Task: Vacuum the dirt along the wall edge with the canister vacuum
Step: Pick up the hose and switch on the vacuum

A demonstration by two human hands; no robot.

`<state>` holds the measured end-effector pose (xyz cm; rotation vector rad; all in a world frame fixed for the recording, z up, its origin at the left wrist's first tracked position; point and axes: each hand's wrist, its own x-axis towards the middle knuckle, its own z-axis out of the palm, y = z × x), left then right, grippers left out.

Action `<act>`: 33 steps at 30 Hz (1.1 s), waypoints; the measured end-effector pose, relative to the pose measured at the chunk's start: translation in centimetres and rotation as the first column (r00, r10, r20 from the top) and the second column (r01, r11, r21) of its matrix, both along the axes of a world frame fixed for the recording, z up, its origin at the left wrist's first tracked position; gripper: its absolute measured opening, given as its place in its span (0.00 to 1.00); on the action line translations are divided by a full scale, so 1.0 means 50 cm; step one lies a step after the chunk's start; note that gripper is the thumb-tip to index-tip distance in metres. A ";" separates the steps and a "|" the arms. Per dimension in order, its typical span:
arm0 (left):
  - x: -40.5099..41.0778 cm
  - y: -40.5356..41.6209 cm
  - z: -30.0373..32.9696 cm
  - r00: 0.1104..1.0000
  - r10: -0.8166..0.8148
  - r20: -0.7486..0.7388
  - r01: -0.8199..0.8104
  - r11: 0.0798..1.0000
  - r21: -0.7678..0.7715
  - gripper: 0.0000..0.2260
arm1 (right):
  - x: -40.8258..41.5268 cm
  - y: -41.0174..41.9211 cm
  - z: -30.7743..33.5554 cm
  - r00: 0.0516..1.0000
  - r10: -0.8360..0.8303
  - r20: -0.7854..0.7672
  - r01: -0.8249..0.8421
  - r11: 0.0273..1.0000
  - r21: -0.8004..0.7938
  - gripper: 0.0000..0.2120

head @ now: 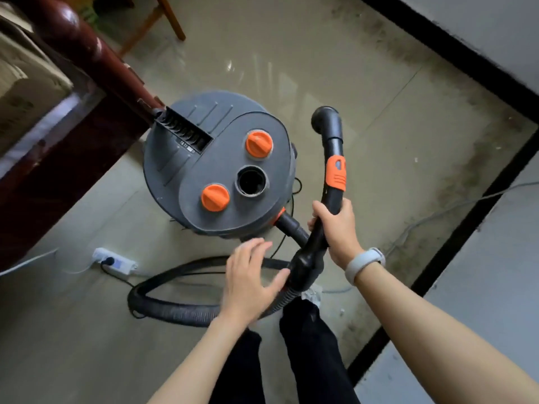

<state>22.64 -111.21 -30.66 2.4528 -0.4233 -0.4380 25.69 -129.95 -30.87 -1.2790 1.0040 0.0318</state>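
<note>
A grey canister vacuum with two orange knobs and an open round port stands on the tiled floor in front of me. Its black ribbed hose loops on the floor near my feet. My right hand grips the black curved hose handle, which has an orange slider and a round open end pointing up. My left hand hovers with fingers spread beside the handle's lower joint, its thumb near the cuff. Dark dirt lies along the black baseboard of the wall at right.
A white power strip with a plug in it lies on the floor at left. Dark red wooden furniture stands against the vacuum's left side. A thin grey cable runs along the wall. Wooden chair legs stand at the far end.
</note>
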 end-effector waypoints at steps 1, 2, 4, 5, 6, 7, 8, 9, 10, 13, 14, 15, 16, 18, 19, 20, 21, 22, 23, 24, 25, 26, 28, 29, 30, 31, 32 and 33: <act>-0.034 0.000 -0.001 0.964 -0.074 -0.254 0.073 0.997 -0.011 0.34 | -0.007 -0.002 0.000 0.999 -0.035 -0.011 0.036 0.999 0.035 0.10; -0.060 -0.001 -0.009 0.900 -0.107 -0.423 0.116 0.993 -0.005 0.39 | -0.013 -0.004 -0.001 0.997 -0.068 -0.021 0.069 0.995 0.068 0.10; -0.082 -0.002 -0.032 0.903 -0.079 -0.422 0.121 0.990 0.073 0.39 | -0.024 -0.007 -0.004 0.996 -0.087 -0.019 0.089 0.991 0.102 0.09; -0.080 0.000 -0.041 0.929 -0.053 -0.367 0.102 0.988 0.114 0.36 | -0.028 -0.008 -0.006 0.996 -0.085 -0.015 0.086 0.991 0.103 0.09; -0.074 0.008 -0.048 0.946 -0.061 -0.319 0.123 0.976 0.178 0.33 | -0.031 -0.011 -0.007 0.996 -0.086 -0.015 0.087 0.991 0.097 0.09; -0.071 0.025 -0.055 0.955 -0.085 -0.283 0.162 0.951 0.263 0.31 | -0.035 -0.014 -0.007 0.996 -0.090 -0.021 0.091 0.992 0.086 0.09; -0.069 0.047 -0.064 0.960 -0.111 -0.258 0.200 0.914 0.352 0.29 | -0.037 -0.019 -0.005 0.994 -0.102 -0.027 0.104 0.992 0.078 0.09; -0.068 0.073 -0.073 0.964 -0.120 -0.235 0.212 0.885 0.415 0.27 | -0.037 -0.025 -0.002 0.992 -0.125 -0.029 0.127 0.989 0.078 0.08; -0.064 0.099 -0.078 0.969 -0.116 -0.218 0.204 0.872 0.444 0.25 | -0.036 -0.030 0.002 0.988 -0.154 -0.029 0.156 0.984 0.087 0.08; -0.044 0.143 -0.064 0.955 -0.105 -0.277 0.225 0.867 0.446 0.20 | -0.035 -0.040 0.022 0.975 -0.223 -0.021 0.223 0.958 0.183 0.08; -0.038 0.142 -0.054 0.939 -0.127 -0.320 0.257 0.877 0.406 0.19 | -0.036 -0.038 0.029 0.970 -0.244 -0.012 0.240 0.940 0.244 0.08; -0.038 0.133 -0.039 0.922 -0.132 -0.364 0.260 0.908 0.328 0.16 | -0.038 -0.034 0.038 0.967 -0.256 -0.001 0.244 0.921 0.304 0.07; -0.042 0.117 -0.018 0.896 -0.121 -0.426 0.236 0.945 0.228 0.12 | -0.039 -0.029 0.048 0.969 -0.248 0.010 0.229 0.909 0.349 0.07; -0.065 0.071 0.026 0.832 -0.108 -0.543 0.159 0.986 0.047 0.10 | -0.035 -0.022 0.070 0.983 -0.181 0.029 0.158 0.915 0.371 0.07; -0.076 0.043 0.043 0.817 -0.104 -0.567 0.113 0.993 -0.019 0.10 | -0.031 -0.024 0.086 0.991 -0.133 0.033 0.113 0.928 0.356 0.08; -0.084 0.014 0.057 0.801 -0.091 -0.592 0.062 0.996 -0.069 0.10 | -0.025 -0.030 0.104 0.996 -0.081 0.030 0.066 0.940 0.334 0.08; -0.086 -0.017 0.069 0.784 -0.086 -0.615 0.020 0.993 -0.114 0.12 | -0.017 -0.042 0.123 0.999 -0.034 0.029 0.024 0.949 0.313 0.09; -0.084 -0.051 0.083 0.766 -0.094 -0.635 -0.008 0.988 -0.155 0.14 | -0.008 -0.060 0.145 0.999 0.007 0.035 -0.017 0.957 0.291 0.09; -0.078 -0.086 0.094 0.753 -0.110 -0.648 -0.026 0.980 -0.196 0.16 | 0.003 -0.082 0.169 0.998 0.045 0.047 -0.056 0.963 0.262 0.10; -0.071 -0.122 0.107 0.744 -0.132 -0.655 -0.040 0.970 -0.241 0.15 | 0.014 -0.107 0.196 0.995 0.079 0.064 -0.092 0.970 0.225 0.10; -0.062 -0.160 0.123 0.740 -0.158 -0.653 -0.046 0.958 -0.283 0.13 | 0.027 -0.135 0.223 0.991 0.109 0.083 -0.122 0.976 0.178 0.11; -0.050 -0.200 0.142 0.746 -0.179 -0.641 -0.045 0.948 -0.316 0.11 | 0.040 -0.163 0.253 0.985 0.140 0.100 -0.152 0.981 0.120 0.11; -0.020 -0.281 0.185 0.763 -0.215 -0.610 -0.032 0.929 -0.369 0.11 | 0.067 -0.219 0.317 0.972 0.200 0.126 -0.200 0.980 -0.007 0.10; -0.003 -0.321 0.208 0.770 -0.241 -0.591 -0.010 0.921 -0.389 0.11 | 0.080 -0.248 0.350 0.967 0.218 0.134 -0.210 0.975 -0.068 0.10; 0.014 -0.357 0.232 0.775 -0.272 -0.570 0.018 0.911 -0.411 0.10 | 0.092 -0.278 0.382 0.964 0.226 0.141 -0.209 0.970 -0.124 0.10; 0.032 -0.391 0.256 0.780 -0.306 -0.547 0.039 0.894 -0.446 0.10 | 0.104 -0.308 0.415 0.962 0.231 0.149 -0.204 0.963 -0.176 0.09; 0.049 -0.423 0.281 0.784 -0.335 -0.522 0.049 0.873 -0.485 0.10 | 0.114 -0.337 0.449 0.959 0.231 0.162 -0.193 0.956 -0.222 0.10; 0.065 -0.452 0.305 0.789 -0.354 -0.501 0.054 0.853 -0.518 0.11 | 0.122 -0.365 0.482 0.957 0.228 0.179 -0.177 0.948 -0.264 0.10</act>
